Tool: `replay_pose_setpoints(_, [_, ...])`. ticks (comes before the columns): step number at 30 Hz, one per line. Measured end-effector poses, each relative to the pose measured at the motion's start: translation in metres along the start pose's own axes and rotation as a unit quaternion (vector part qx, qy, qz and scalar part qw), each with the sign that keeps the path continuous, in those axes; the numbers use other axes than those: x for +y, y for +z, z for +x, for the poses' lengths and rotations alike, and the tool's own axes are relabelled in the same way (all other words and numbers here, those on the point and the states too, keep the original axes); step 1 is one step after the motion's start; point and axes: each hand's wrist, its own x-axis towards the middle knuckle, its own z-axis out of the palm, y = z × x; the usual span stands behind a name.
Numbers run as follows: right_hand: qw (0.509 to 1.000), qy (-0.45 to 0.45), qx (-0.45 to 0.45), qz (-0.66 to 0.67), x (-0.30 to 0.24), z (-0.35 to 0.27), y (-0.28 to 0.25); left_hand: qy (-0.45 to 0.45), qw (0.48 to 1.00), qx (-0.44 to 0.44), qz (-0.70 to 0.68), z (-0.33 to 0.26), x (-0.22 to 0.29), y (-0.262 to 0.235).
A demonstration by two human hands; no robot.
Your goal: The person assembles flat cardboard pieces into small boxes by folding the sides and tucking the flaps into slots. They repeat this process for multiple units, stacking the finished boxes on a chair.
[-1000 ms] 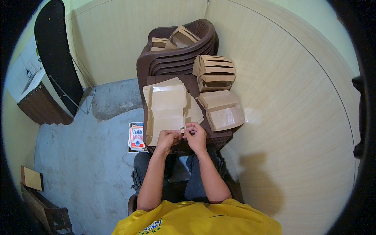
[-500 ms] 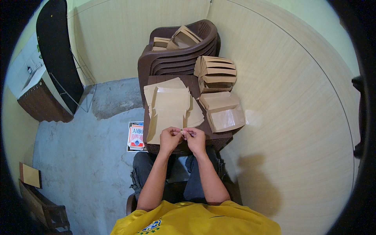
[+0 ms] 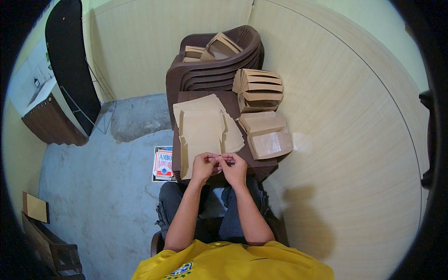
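A brown cardboard box blank (image 3: pixel 201 128) with raised side flaps lies on the dark brown surface in front of me. At its near right corner my left hand (image 3: pixel 203 167) is closed, the fingertips pinching the corner of the card. Right beside it, my right hand (image 3: pixel 234 169) pinches the same corner, and the fingertips of both hands meet. The fingers hide the exact fold between them. Under the blank, more flat cardboard sheets (image 3: pixel 233 135) stick out to the right and at the far end.
To the right sits an open windowed box (image 3: pixel 269 135), with a nested stack of folded boxes (image 3: pixel 259 88) behind it. More boxes (image 3: pixel 221 46) rest on stacked brown chairs (image 3: pixel 210 74) at the back. A carton of printed packets (image 3: pixel 163 163) stands on the floor at left. A wall rises at right.
The blank's crosswise fold has flattened out, and its near edge has come closer to me. Both hands stay together at its near right corner, having shifted only slightly.
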Motion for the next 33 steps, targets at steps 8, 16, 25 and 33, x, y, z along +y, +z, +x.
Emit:
replay_pose_setpoints(8, [0.965,0.172,-0.037,0.197,0.008,0.018,-0.017,-0.032,0.998,-0.004,-0.047,-0.004,0.000,0.007])
replay_pose_setpoints(16, [0.998,0.047,-0.016,0.048,0.023,0.012,0.000,-0.016,0.999,0.017,-0.043,0.004,-0.017,0.006])
replay_pose_setpoints(25, [0.977,-0.171,0.035,-0.127,0.031,-0.008,0.005,0.112,0.964,0.115,0.210,0.006,-0.021,0.008])
replay_pose_setpoints(33, [0.978,-0.133,0.066,-0.146,0.017,0.039,-0.021,0.211,0.799,0.034,0.562,-0.058,0.058,-0.012])
